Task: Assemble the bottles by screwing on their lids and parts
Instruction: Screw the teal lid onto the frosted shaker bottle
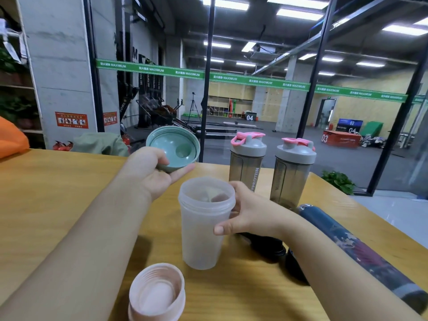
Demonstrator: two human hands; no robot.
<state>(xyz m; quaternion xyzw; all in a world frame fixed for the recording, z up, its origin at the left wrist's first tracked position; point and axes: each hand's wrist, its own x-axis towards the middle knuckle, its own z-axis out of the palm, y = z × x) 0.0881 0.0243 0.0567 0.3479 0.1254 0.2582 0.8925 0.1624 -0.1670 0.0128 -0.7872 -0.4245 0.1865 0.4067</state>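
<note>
My left hand [157, 172] grips the round sage-green plastic lid [173, 148] by its rim, thumb on top and fingers curled under, its hollow threaded underside tilted toward me, held above the wooden table [46, 205] and well clear of any bottle. My right hand [245, 212] wraps the frosted translucent plastic cup [201, 228] just under its open mouth, thumb across the front and fingers round the back. The cup stands near the middle of the table; whether its base rests on the wood or is lifted a little, I cannot tell. Something pale lies inside it, too blurred to name.

By my reckoning the job is about half done. Two smoky-grey shaker bottles with grey lids and pink flip caps [247, 158] [293, 170] stand closed, side by side toward the table's far edge. Still to do: this green lid has to come down square on the cup's mouth and be turned tight. A pale pink threaded plastic piece [157, 293] sits open-side-up at the near edge, unattached. Along the right edge lies a dark blue patterned metal flask [361, 251] on its side, and black parts [266, 245] are half hidden under my right forearm; I cannot tell whether they are assembled.
</note>
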